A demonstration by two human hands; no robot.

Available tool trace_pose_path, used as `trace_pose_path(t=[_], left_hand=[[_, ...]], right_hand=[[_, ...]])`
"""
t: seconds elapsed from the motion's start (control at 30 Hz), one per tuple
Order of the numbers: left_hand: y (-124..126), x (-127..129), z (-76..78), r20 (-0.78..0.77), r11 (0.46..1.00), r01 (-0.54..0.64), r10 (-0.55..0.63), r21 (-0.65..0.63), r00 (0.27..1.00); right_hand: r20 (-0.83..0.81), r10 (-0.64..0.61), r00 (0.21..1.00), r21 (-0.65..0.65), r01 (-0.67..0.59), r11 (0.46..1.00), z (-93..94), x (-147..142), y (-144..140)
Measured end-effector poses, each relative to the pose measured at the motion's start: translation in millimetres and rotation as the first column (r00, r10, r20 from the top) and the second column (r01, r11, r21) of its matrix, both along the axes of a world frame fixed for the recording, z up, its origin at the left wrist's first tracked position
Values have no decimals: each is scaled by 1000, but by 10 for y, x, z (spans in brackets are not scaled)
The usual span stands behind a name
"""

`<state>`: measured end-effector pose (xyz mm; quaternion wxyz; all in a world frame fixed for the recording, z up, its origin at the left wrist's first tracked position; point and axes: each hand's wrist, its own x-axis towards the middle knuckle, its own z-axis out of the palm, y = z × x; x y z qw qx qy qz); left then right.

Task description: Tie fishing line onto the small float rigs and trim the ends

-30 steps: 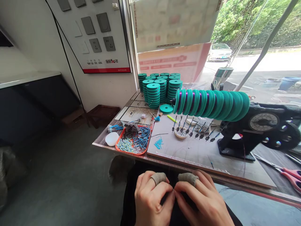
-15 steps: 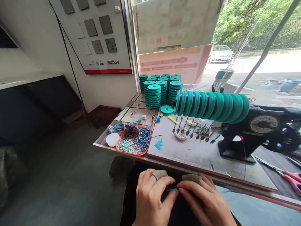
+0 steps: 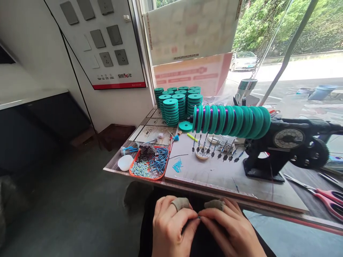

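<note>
Fingertips back together, left hand (image 3: 171, 226) and right hand (image 3: 230, 230) pinched on something tiny.

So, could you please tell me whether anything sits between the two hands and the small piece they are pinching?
Nothing visible does: the left hand and right hand meet fingertip to fingertip on the tiny piece, below the table edge.

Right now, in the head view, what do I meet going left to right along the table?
White dish → red tray of beads → loose blue pieces → small bowl → black winder carrying green spools → scissors.
</note>
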<state>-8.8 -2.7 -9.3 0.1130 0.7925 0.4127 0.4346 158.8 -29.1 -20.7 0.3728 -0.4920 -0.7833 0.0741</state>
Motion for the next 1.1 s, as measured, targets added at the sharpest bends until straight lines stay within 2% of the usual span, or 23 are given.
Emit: trace_pose_path(t=[0.13, 0.27, 0.47, 0.73, 0.9, 1.1], left_hand=[[23, 23, 87, -27, 997, 14, -12, 74, 1000], [25, 42, 85, -27, 995, -19, 22, 94, 999], [26, 30, 94, -50, 1000, 14, -13, 21, 999], [40, 9, 98, -17, 1000, -9, 10, 7, 1000], [46, 22, 101, -14, 1000, -4, 4, 4, 1000], [56, 25, 117, -11, 999, -35, 35, 5, 999]], right_hand=[[4, 3, 1000, -39, -3, 999, -7, 12, -4], [10, 4, 1000, -53, -3, 999, 1, -2, 11], [35, -17, 999, 13, 17, 1000, 82, -52, 40], [110, 36, 993, -98, -25, 995, 66, 40, 64], [131, 83, 988, -85, -72, 994, 77, 26, 103], [194, 25, 981, -35, -18, 999, 96, 146, 124]])
